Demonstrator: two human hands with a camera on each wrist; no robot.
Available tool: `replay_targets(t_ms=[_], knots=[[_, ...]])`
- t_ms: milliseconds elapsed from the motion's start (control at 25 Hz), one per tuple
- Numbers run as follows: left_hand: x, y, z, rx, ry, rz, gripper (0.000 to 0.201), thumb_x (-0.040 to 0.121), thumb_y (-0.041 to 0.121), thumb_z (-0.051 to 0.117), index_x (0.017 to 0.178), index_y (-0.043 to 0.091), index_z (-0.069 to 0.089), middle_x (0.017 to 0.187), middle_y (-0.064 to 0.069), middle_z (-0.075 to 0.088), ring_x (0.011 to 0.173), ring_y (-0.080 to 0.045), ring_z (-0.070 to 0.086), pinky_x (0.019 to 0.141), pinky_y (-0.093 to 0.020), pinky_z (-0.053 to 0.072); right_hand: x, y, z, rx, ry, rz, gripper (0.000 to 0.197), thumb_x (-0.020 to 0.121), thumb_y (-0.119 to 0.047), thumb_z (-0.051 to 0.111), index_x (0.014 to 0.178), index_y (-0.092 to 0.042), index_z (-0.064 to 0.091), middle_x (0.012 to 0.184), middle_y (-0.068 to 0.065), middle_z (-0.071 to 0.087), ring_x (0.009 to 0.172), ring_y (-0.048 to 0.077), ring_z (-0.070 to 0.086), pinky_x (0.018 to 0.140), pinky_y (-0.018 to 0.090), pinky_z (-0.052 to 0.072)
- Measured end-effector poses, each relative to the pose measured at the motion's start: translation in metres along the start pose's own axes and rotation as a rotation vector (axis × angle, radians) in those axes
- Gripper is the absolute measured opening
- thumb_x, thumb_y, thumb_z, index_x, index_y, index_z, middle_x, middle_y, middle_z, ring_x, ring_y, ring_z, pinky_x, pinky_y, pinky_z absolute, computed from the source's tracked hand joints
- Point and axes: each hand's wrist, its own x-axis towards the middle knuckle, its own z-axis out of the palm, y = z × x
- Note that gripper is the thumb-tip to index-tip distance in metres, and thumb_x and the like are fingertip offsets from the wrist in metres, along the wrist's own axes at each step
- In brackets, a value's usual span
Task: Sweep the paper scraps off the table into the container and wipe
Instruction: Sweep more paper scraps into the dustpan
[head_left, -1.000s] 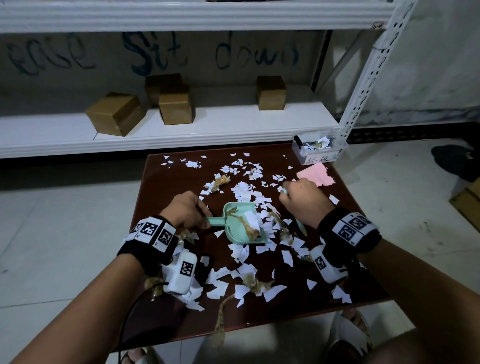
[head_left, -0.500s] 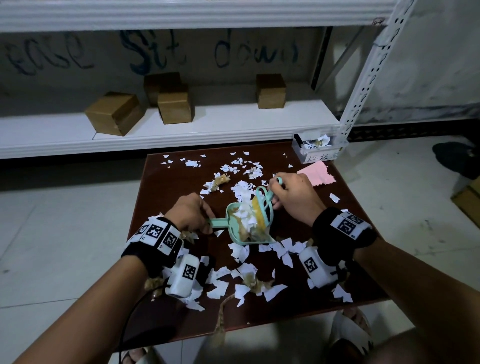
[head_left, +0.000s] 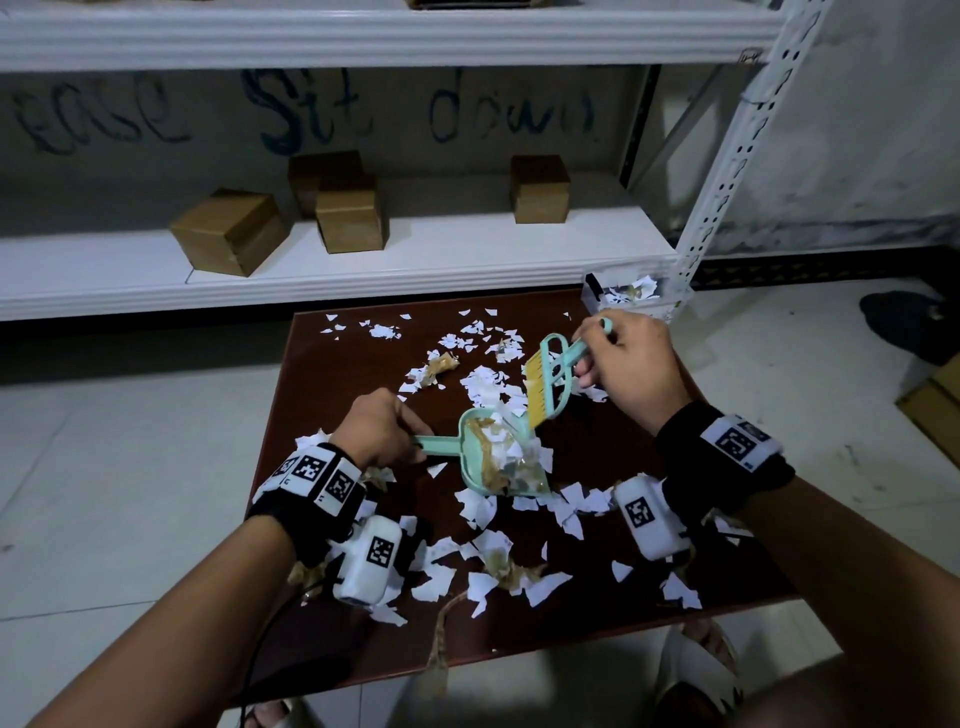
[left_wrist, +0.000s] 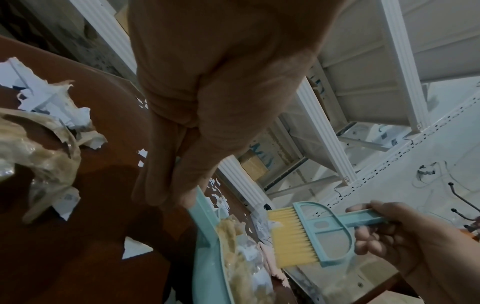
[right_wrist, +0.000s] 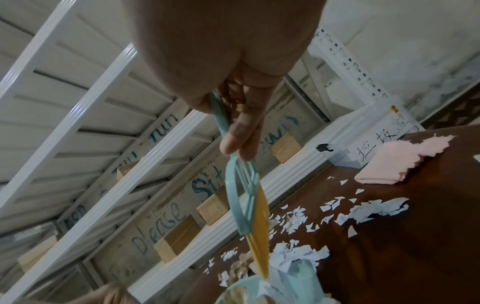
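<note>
White and tan paper scraps (head_left: 483, 564) litter the dark brown table (head_left: 332, 374). My left hand (head_left: 382, 428) grips the handle of a teal dustpan (head_left: 496, 457) holding a heap of scraps at the table's middle. In the left wrist view the dustpan (left_wrist: 207, 259) runs down from my left hand (left_wrist: 182, 191). My right hand (head_left: 621, 358) holds a teal brush with yellow bristles (head_left: 545, 382) lifted above the pan's far edge, bristles down-left. The brush (right_wrist: 249, 209) hangs from my right hand (right_wrist: 239, 127). A clear container (head_left: 626, 293) with scraps stands at the far right corner.
A folded pink cloth (right_wrist: 400, 162) lies by the container (right_wrist: 374, 142), hidden behind my right hand in the head view. A white metal shelf (head_left: 322, 270) with several cardboard boxes (head_left: 228, 231) runs behind the table. Tiled floor surrounds it.
My right hand pushed scraps into the dustpan with the brush, then lifted the brush up and to the far right. The pan now holds more scraps.
</note>
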Motion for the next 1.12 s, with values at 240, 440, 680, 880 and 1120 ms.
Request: replay_targets(t_ms=[240,440,680,880,1120], knots=[[0.0,0.0,-0.005,-0.157,0.083,0.001,0.028,0.076,0.003,0.087,0.095,0.022,0.083,0.085,0.0,0.076,0.066,-0.005,0.063,0.049,-0.008,0.046,0.01,-0.009,-0.021,0.303,0.191,0.126,0.031,0.104,-0.01,0.047,0.087,0.007,0.068,0.056,0.017,0.06,0.037,0.019,0.052,0.036,0.022,0.041],[0.004,-0.003,-0.013,-0.243,0.248,0.025,0.029,0.075,0.01,0.089,0.101,0.022,0.083,0.095,-0.005,0.078,0.078,-0.013,0.07,0.061,-0.015,0.05,0.012,-0.01,-0.031,0.357,0.305,0.085,0.036,0.102,-0.013,0.048,0.069,-0.009,0.064,0.051,0.012,0.054,0.038,0.022,0.047,0.042,0.032,0.042],[0.004,0.0,-0.01,-0.34,0.301,0.033,0.027,0.077,0.007,0.087,0.102,0.017,0.082,0.093,-0.009,0.077,0.062,-0.007,0.064,0.045,-0.005,0.041,0.01,0.0,-0.023,0.284,0.209,0.065,0.038,0.103,-0.018,0.048,0.072,-0.004,0.064,0.048,0.013,0.053,0.045,0.027,0.051,0.046,0.033,0.044],[0.004,0.002,-0.012,-0.35,0.379,0.07,0.03,0.077,0.01,0.087,0.105,0.02,0.082,0.09,-0.004,0.078,0.067,-0.003,0.064,0.049,-0.001,0.04,0.004,0.009,-0.013,0.147,0.18,-0.025,0.044,0.106,-0.029,0.048,0.073,-0.005,0.064,0.053,0.02,0.057,0.043,0.026,0.052,0.045,0.041,0.046],[0.0,0.011,-0.006,-0.434,0.423,0.102,0.025,0.081,0.011,0.085,0.105,0.016,0.081,0.082,-0.002,0.077,0.07,-0.011,0.073,0.057,-0.011,0.051,-0.013,0.011,0.02,-0.069,-0.01,-0.033,0.045,0.106,-0.026,0.049,0.068,-0.009,0.065,0.056,0.013,0.064,0.042,0.018,0.063,0.047,0.033,0.052]])
